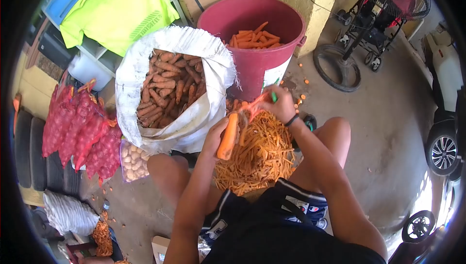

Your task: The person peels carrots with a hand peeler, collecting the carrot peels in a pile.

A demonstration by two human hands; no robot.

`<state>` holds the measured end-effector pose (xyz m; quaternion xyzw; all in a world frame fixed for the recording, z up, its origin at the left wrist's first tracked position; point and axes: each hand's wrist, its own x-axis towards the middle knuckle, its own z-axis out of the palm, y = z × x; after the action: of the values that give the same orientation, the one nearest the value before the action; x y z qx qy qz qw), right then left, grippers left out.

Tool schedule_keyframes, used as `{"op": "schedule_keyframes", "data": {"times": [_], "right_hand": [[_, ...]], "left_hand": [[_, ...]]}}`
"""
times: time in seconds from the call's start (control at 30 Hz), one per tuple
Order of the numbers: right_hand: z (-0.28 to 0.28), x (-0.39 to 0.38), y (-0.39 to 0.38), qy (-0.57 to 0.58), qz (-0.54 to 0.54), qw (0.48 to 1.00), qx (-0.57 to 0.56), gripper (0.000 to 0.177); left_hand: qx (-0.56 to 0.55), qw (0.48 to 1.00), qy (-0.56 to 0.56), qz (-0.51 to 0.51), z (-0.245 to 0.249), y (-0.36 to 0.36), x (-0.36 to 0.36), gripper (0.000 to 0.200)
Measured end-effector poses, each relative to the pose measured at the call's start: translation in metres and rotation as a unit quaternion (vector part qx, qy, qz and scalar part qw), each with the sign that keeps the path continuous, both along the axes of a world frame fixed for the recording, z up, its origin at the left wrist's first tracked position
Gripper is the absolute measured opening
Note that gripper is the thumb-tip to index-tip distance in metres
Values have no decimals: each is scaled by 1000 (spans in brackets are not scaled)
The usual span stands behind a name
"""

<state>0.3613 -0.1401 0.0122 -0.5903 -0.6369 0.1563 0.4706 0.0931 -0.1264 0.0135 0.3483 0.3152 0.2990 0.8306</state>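
My left hand (213, 137) is wrapped round a carrot (227, 140), which is bright orange and looks mostly peeled. My right hand (282, 105) is closed on a peeler (274, 97) with a green part showing; its far end is blurred, just beyond the carrot's upper end. Below both hands, between my knees, lies a heap of carrot peelings (259, 157). A white woven sack (213, 79) of unpeeled carrots (167, 87) stands open ahead on the left. Beyond my right hand, a dark red tub (242, 72) holds peeled carrots (255, 40).
Red mesh bags (80, 128) of onions and a clear bag of pale potatoes or similar (132, 161) stand left. Tyres (39, 152) line the wall. A fan on a round base (337, 67) stands ahead right. Orange carrot bits (302, 98) dot the floor by the tub.
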Motion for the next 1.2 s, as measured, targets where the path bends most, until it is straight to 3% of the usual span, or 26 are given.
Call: {"op": "schedule_keyframes", "data": {"times": [0.07,0.1,0.13,0.2,0.33,0.47,0.53,0.63,0.73,0.8,0.83,0.87,0.93,1.03,1.1,1.17,1.2], "right_hand": [[12,-27,-17,14,87,996,33,48],[15,-36,-23,-16,107,993,47,48],[14,-42,-26,-44,127,989,60,47],[10,-32,-17,-55,84,994,49,47],[13,6,5,-37,-62,997,4,48],[11,-35,-23,12,91,996,-7,49],[16,-48,-31,-53,151,987,26,50],[10,-29,-12,-59,96,993,23,51],[13,1,7,-36,-75,997,7,49],[10,-4,1,-3,-31,999,-34,48],[12,-12,-4,11,-8,998,-54,48],[11,-27,-15,-7,65,997,31,46],[14,-52,-33,-40,174,983,50,46],[9,-43,-24,-58,140,987,55,47],[9,-22,-9,-47,32,998,40,48],[6,2,5,-65,-52,996,-1,49],[7,0,2,-33,-33,999,-17,49]], "left_hand": [[-17,998,-56,-25,-23,11,-5,42],[-51,998,-20,22,-12,4,8,41],[-37,999,-28,0,-17,6,6,41],[-13,998,-39,-49,-30,4,-3,41],[6,998,64,-2,-6,-6,-2,39],[-51,998,-31,28,-16,5,2,37],[-40,998,-28,39,-5,0,12,38],[-29,1000,0,7,-20,-3,-3,42],[-27,999,19,-4,-22,1,-1,41],[-30,999,7,-6,-27,5,-4,41],[-63,996,-46,45,-19,6,2,41],[-63,995,-56,49,-16,8,6,41],[-67,993,-74,62,-16,10,9,40],[-24,999,-11,45,-24,5,5,40],[-43,999,3,-5,-20,1,-1,40],[-32,999,13,24,-12,-2,6,39],[-24,999,18,40,-6,-2,8,39]]}}
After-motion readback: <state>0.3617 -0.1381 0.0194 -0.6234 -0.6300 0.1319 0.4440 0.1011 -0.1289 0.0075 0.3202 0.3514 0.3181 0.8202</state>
